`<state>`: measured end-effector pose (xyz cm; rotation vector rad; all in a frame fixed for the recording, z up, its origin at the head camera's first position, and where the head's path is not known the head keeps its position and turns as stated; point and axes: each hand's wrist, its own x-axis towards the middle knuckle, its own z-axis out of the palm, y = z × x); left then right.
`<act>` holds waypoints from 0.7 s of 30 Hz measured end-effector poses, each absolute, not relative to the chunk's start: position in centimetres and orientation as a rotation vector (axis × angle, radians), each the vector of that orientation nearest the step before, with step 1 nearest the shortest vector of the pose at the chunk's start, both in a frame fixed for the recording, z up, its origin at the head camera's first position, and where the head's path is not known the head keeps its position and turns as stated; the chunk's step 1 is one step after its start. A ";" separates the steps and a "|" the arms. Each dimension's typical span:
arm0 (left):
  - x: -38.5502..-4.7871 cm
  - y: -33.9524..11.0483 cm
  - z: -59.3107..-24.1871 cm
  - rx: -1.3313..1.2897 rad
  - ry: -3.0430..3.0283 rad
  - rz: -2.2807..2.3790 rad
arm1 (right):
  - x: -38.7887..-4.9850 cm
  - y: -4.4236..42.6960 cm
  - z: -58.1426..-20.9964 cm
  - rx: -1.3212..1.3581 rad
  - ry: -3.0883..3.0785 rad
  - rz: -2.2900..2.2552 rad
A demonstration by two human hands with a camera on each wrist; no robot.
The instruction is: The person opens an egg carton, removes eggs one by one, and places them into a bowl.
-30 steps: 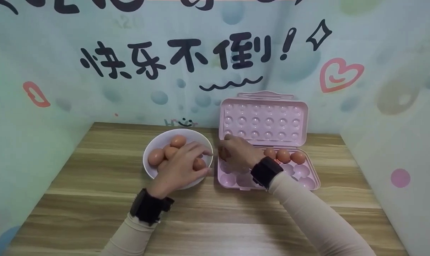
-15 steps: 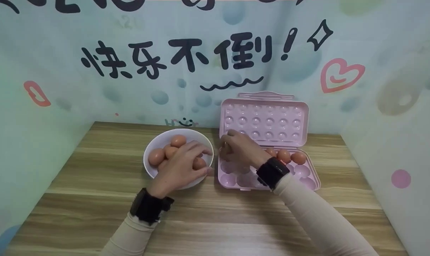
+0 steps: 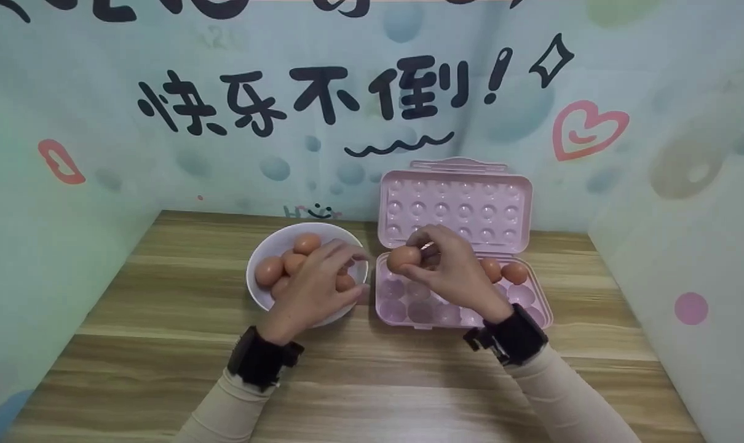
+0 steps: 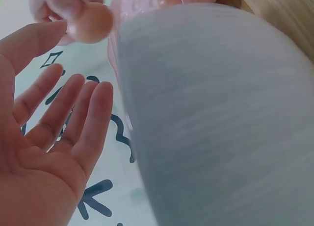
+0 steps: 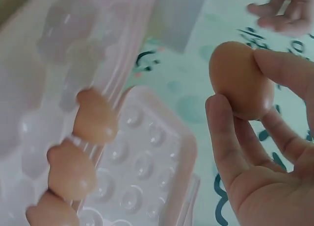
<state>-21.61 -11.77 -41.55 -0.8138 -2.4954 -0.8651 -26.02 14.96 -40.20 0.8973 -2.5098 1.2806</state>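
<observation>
My left hand [image 3: 316, 286] hovers over a white bowl [image 3: 341, 316] that holds several brown eggs [image 3: 269, 271]. Its fingers are relaxed and apart with nothing between them, as the left wrist view shows of that hand [image 4: 54, 133] beside the bowl's wall [image 4: 221, 118]. Between thumb and fingers, my right hand [image 3: 464, 271] pinches a single brown egg [image 3: 403, 259], raised above the left end of a pink egg carton [image 3: 421, 314]. In the right wrist view, the pinched egg [image 5: 240, 81] is apart from the eggs [image 5: 95, 118] seated in the carton's back row.
The carton's lid [image 3: 455, 212] stands upright, leaning back near the printed backdrop [image 3: 286, 178]. Bare cups [image 3: 393, 311] show in the carton's front row. Bowl and carton stand side by side on a wooden table [image 3: 372, 381].
My right hand has pulled back and to the right from the carton's back left corner, turning so the egg in its fingers now shows. My left hand has stayed over the bowl.
</observation>
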 end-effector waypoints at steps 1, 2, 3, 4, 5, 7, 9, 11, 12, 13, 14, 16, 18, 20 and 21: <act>-21.6 -11.6 -41.5 -0.805 -2.495 -0.864 | -25.6 15.1 -40.2 0.872 -2.504 1.331; -21.5 -11.5 -41.5 -0.800 -2.496 -0.869 | -25.2 15.2 -40.1 0.842 -2.505 1.373; -21.4 -11.3 -41.5 -0.794 -2.495 -0.873 | -24.8 15.4 -40.1 0.814 -2.504 1.412; -21.4 -11.2 -41.5 -0.791 -2.492 -0.876 | -24.5 15.5 -40.2 0.791 -2.500 1.448; -21.3 -11.0 -41.5 -0.791 -2.488 -0.879 | -24.2 15.6 -40.2 0.773 -2.500 1.479; -21.2 -10.7 -41.6 -0.800 -2.477 -0.887 | -23.6 15.8 -40.4 0.739 -2.501 1.531; -21.1 -10.3 -41.7 -0.825 -2.460 -0.894 | -23.1 15.9 -40.7 0.709 -2.497 1.582; -21.0 -9.9 -41.8 -0.853 -2.443 -0.897 | -22.6 15.8 -41.0 0.692 -2.482 1.638; -21.0 -9.7 -41.8 -0.864 -2.438 -0.898 | -22.4 15.8 -41.2 0.687 -2.471 1.667; -20.9 -9.5 -41.8 -0.873 -2.433 -0.895 | -22.3 15.7 -41.3 0.685 -2.461 1.696; -20.9 -9.3 -41.8 -0.879 -2.430 -0.888 | -22.1 15.6 -41.5 0.685 -2.450 1.719; -20.8 -9.0 -41.7 -0.883 -2.429 -0.875 | -21.9 15.4 -41.8 0.689 -2.433 1.765; -20.8 -8.8 -41.7 -0.895 -2.429 -0.869 | -21.8 15.2 -42.0 0.689 -2.428 1.794; -20.8 -8.6 -41.7 -0.910 -2.427 -0.873 | -21.7 15.1 -42.1 0.686 -2.427 1.808; -20.7 -8.6 -41.8 -0.918 -2.424 -0.885 | -21.7 15.1 -42.2 0.687 -2.427 1.814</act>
